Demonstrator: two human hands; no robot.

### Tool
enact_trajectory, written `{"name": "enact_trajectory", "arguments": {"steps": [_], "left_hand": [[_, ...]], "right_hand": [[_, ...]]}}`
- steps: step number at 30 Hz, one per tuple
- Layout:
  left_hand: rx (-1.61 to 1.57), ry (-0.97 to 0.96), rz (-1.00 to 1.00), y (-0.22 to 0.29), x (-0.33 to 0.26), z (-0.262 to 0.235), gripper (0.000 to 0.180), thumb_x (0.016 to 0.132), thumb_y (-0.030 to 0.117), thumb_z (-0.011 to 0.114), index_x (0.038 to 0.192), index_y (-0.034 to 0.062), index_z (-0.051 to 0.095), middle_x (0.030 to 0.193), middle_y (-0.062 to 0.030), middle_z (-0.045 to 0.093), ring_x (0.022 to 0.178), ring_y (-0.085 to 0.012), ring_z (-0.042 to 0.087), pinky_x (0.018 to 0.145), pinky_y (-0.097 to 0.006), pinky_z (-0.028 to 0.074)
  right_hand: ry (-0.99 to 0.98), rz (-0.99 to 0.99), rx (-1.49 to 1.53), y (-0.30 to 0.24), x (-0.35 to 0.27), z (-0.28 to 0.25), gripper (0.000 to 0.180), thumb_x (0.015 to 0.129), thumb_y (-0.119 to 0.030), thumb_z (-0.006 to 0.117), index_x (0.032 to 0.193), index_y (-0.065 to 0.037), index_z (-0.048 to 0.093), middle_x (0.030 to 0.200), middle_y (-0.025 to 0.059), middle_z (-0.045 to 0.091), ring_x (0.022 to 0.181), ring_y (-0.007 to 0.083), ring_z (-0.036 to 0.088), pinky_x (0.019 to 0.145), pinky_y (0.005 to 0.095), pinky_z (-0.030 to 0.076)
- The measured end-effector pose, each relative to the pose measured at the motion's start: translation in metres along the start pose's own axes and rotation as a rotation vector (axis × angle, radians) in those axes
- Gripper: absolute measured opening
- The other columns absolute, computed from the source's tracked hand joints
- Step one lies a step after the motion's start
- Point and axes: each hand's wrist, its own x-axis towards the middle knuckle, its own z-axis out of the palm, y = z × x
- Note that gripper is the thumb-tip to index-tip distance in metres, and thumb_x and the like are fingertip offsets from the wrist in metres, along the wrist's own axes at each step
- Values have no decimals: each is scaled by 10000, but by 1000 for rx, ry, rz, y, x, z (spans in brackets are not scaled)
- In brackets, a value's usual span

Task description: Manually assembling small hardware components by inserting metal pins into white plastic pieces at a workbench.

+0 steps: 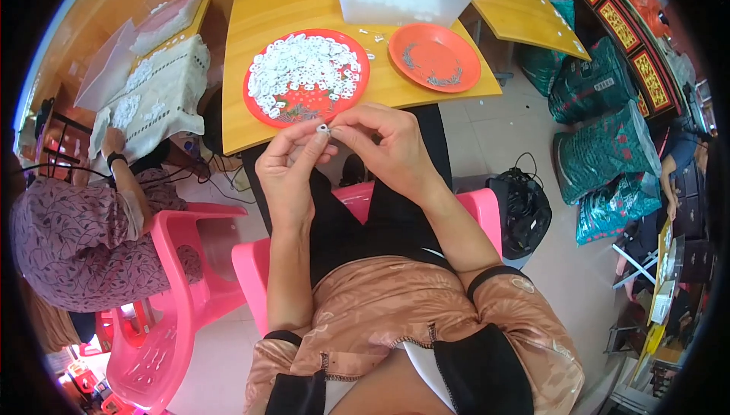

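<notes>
Just beyond my lap, in front of the table's near edge, my two hands meet at a small white plastic clip (323, 128). My left hand (291, 168) pinches the clip between thumb and fingertips. Thumb and forefinger of my right hand (388, 145) are pressed together against the clip's right side; anything between them is too small to make out. Beyond my left hand lies a round red tray (365, 73) heaped with white clips (304, 65), with thin grey nails (298, 113) at its near side. An orange-red plate (437, 50) farther right holds more grey nails (443, 79).
A clear plastic bin (403, 4) of white pieces stands at the back of the yellow table (296, 6). At left, another person (99, 240) works beside a cloth-covered table (156, 111). Green sacks (604, 145) and a black bag (525, 213) sit on the floor at right.
</notes>
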Motion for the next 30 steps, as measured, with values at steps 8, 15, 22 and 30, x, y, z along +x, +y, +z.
{"name": "enact_trajectory", "arguments": {"steps": [8,15,22,30], "left_hand": [[14,4,62,-6,-4,-3,161,795,-31,637,955,-41,639,798,-85,655,645,-105,619,584,-187,485],[-37,31,21,-15,6,-13,162,792,-20,642,952,-41,639,799,-88,656,647,-107,617,583,-194,481],[-239,324,65,-3,23,-65,188,807,10,634,992,-11,614,847,-90,655,648,-106,609,581,-177,479],[-366,429,106,6,27,-99,195,829,26,622,1022,6,602,873,-83,651,655,-88,591,589,-166,474]], "right_hand": [[39,31,111,0,-6,8,103,807,-42,644,871,38,655,766,54,639,609,63,554,542,202,439],[-56,249,244,6,4,14,130,818,-71,641,914,11,675,722,20,629,584,41,524,527,185,418],[-140,186,-45,47,69,32,235,836,-173,615,975,11,662,738,59,649,603,98,572,571,244,462],[-301,-171,-419,106,149,113,167,760,-112,609,892,-47,686,832,187,652,807,325,625,747,401,495]]}}
